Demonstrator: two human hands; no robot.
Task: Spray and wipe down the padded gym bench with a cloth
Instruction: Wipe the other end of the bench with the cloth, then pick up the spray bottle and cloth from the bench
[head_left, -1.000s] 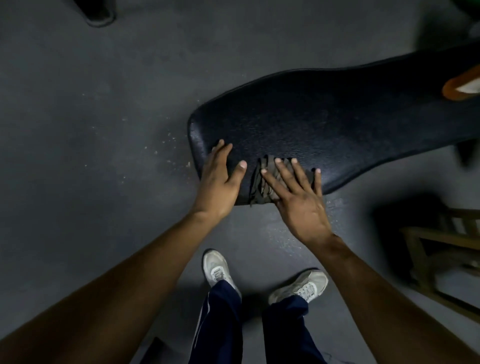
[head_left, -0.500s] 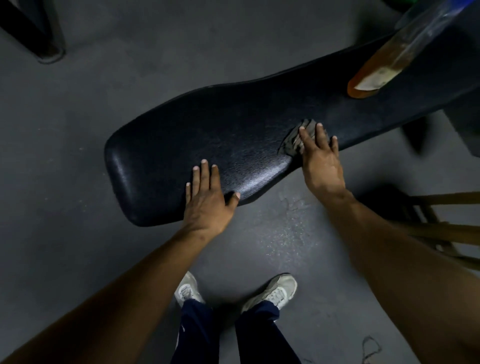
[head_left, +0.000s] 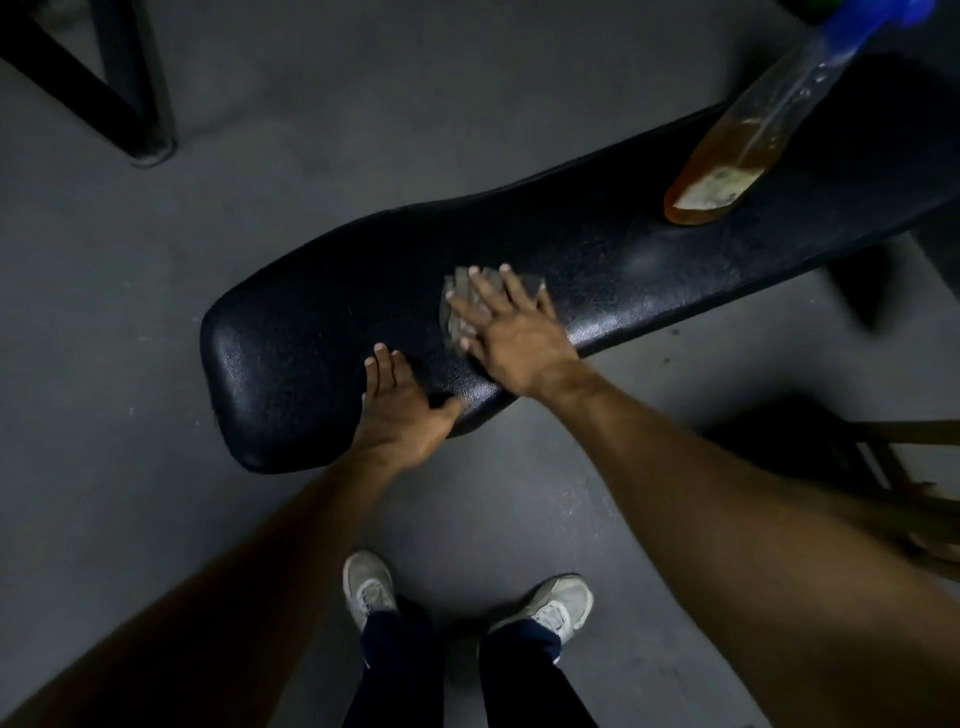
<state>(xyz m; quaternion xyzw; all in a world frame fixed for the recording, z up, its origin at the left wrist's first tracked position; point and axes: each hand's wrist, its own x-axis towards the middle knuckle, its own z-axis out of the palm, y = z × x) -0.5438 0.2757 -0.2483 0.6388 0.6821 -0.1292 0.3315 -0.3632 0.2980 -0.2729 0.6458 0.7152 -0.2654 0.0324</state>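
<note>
The black padded bench (head_left: 322, 343) runs from the lower left to the upper right of the head view. My right hand (head_left: 511, 332) lies flat with straight, spread fingers on a grey cloth (head_left: 453, 306), pressing it onto the pad near the middle. Only the cloth's left and far edges show past the fingers. My left hand (head_left: 400, 410) rests flat on the pad's near edge, just left of the right hand. A spray bottle (head_left: 737, 150) with amber liquid and a blue head stands on the bench at the upper right.
A black metal frame leg (head_left: 132, 98) stands on the grey floor at the upper left. A wooden frame (head_left: 904, 483) sits at the right, beyond my right forearm. My two feet in pale shoes (head_left: 550, 608) stand below the bench.
My right hand has slid the cloth leftward along the pad, closer to my left hand. The view has shifted, and more of the spray bottle shows.
</note>
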